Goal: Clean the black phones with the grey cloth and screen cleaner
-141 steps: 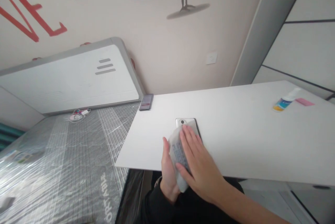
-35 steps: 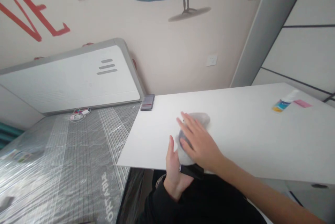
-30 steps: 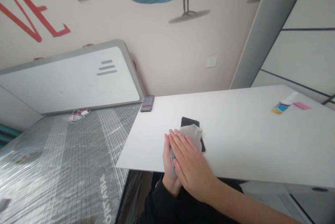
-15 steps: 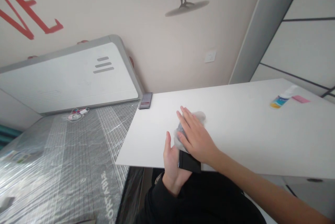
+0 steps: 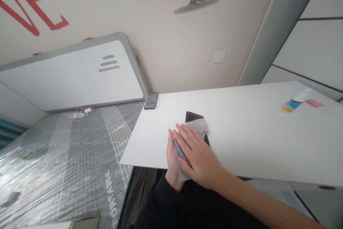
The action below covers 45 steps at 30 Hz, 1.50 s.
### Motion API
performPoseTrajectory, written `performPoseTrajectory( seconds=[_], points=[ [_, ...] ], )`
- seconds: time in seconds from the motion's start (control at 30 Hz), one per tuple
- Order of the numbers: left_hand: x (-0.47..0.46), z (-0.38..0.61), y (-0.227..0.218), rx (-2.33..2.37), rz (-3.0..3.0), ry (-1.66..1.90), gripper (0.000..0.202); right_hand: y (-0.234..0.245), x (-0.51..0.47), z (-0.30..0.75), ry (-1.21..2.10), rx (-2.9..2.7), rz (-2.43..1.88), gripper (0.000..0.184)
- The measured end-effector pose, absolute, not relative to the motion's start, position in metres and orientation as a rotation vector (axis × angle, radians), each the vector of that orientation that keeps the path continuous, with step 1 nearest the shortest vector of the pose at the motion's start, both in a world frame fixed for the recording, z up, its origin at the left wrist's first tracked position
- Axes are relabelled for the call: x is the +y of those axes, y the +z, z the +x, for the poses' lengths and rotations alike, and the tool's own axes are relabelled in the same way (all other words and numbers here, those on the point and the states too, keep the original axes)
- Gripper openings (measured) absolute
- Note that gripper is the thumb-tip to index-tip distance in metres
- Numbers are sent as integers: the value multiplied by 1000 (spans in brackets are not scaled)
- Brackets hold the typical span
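My left hand (image 5: 172,157) supports a flat black smartphone (image 5: 193,116) from below, its thumb pointing up along the left side. Over the phone lies a thin grey cloth (image 5: 200,125), bunched and folded at its lower left. My right hand (image 5: 197,154) presses the cloth down against the phone, palm down, with long fingers almost straight. Only the phone's upper end and a bit of its right edge show. Most of my left hand's fingers are hidden behind the phone and cloth.
Under my hands is a white table (image 5: 246,132). A spray bottle (image 5: 293,104) lies on it at the right, beside a pink piece (image 5: 315,103). A blurred-out dark box (image 5: 151,100) sits at the far left corner. Left stands a plastic-covered mattress (image 5: 80,157).
My right hand and the cloth have slid down over the phone toward me. The phone's upper end now shows, while its lower end has become covered. The view has shifted slightly.
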<state>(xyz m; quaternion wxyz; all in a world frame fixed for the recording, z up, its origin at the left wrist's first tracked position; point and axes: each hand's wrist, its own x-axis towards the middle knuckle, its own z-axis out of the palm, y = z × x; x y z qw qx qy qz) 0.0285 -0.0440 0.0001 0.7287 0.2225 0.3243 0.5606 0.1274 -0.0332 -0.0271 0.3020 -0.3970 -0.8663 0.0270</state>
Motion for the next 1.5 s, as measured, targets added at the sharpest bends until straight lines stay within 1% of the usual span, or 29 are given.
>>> performPoseTrajectory(
  seconds=[0.1,0.17,0.23,0.3,0.43,0.53,0.6,0.73,0.8,0.93,0.97,1.07,1.13,1.23,1.3,1.37,1.43,1.5],
  points=[
    [-41,28,-1,561,377,1148,73,-25,-28,132,50,-2156,-1174,67],
    [-39,27,-1,504,280,1157,70,-23,-27,133,27,-2125,-1195,69],
    [-39,26,0,538,182,1231,62,-22,-28,134,43,-2245,-1096,71],
    [-42,25,0,562,148,1230,60,-20,-27,137,64,-2347,-991,73],
    [-50,25,-1,484,222,1080,69,-20,-25,142,-1,-2173,-1154,75],
    [-54,27,-3,552,150,1241,56,-22,-32,142,-6,-2303,-1062,76],
    [-57,30,-3,600,87,1265,50,-21,-32,146,8,-2411,-959,77],
    [-62,31,-3,509,155,1019,59,-13,-26,153,-85,-2205,-1167,76],
    [-62,29,-6,521,162,1088,56,-13,-34,149,-123,-2196,-1198,77],
    [-58,22,-13,662,81,1303,45,-20,-54,141,-93,-2411,-982,83],
    [-58,21,-14,658,85,1277,46,-21,-55,142,-92,-2423,-963,85],
    [-60,18,-12,564,152,1111,54,-19,-50,144,-136,-2266,-1101,86],
    [-61,17,-14,543,168,1128,51,-17,-50,142,-169,-2204,-1143,87],
    [-62,14,-24,547,143,1319,42,-16,-53,135,-165,-2385,-958,87],
    [-62,14,-30,458,194,1276,41,-16,-51,133,-165,-2391,-970,81],
    [-62,15,-34,325,289,1160,49,-15,-47,132,-186,-2301,-1055,73],
    [-62,17,-39,223,361,1121,52,-16,-45,131,-224,-2228,-1074,73],
    [-60,17,-46,184,372,1150,49,-19,-46,129,-247,-2205,-1018,75]
  ],
)
